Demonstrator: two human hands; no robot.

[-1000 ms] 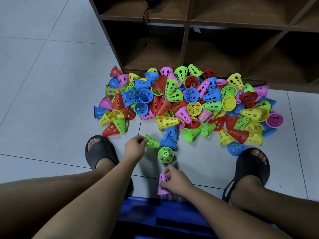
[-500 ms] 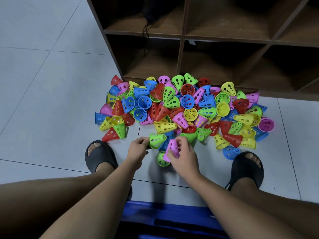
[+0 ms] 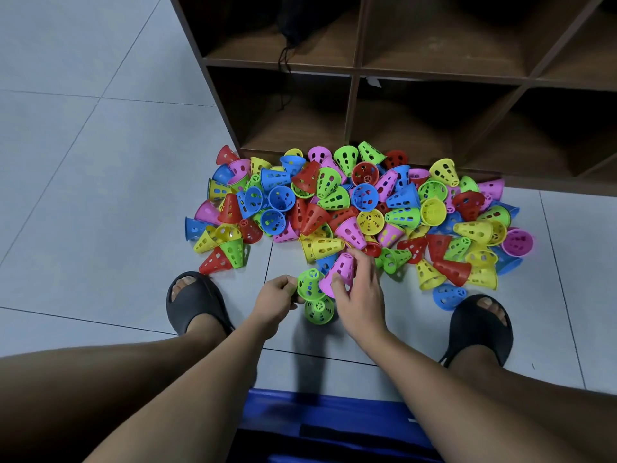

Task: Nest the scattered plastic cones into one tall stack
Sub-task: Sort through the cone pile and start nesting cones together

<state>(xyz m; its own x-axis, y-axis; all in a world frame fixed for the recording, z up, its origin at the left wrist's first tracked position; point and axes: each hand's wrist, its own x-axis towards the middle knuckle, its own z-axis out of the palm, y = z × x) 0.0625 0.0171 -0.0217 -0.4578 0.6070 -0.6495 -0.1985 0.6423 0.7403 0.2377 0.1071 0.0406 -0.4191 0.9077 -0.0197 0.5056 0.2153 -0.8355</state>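
Over tiled floor [image 3: 100, 195], just before cone pile [image 3: 350, 208], left grip [image 3: 277, 297] pinches green cone [image 3: 309, 284], narrow end facing camera; right grip [image 3: 359, 295] grasps pink cone [image 3: 339, 272], touching green cone; second green cone [image 3: 319, 310] lies on floor just below; cone pile rests against wooden shelf [image 3: 350, 71]

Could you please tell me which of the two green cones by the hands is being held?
The upper green cone, which the left hand grips; the lower green cone lies on the floor below it.
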